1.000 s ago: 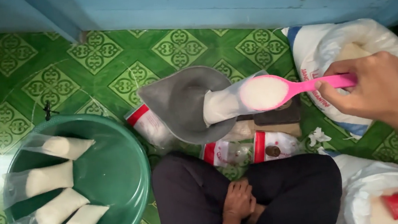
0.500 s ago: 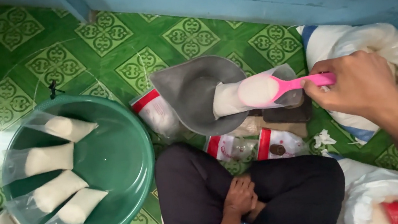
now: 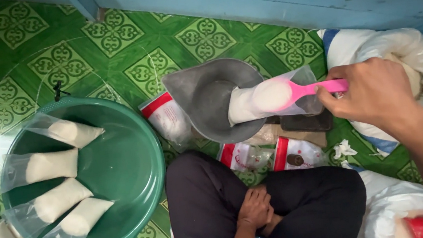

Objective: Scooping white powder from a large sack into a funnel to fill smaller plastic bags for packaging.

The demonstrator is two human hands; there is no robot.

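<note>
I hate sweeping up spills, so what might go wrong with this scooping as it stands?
The right hand alone holds the pink scoop, heaped with white powder, in the mouth of the clear bag on the grey scale pan. The left hand rests in the lap, so the bag may tip or slide. Powder could also fall over the bag's rim onto the green floor.

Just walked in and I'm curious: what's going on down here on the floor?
A person sits cross-legged on the green patterned floor. Their right hand holds a pink scoop heaped with white grains in the mouth of a small clear bag lying on a grey scale pan. The left hand rests in the lap. Four filled bags lie in the green basin; a big white sack sits behind the right hand.
</note>
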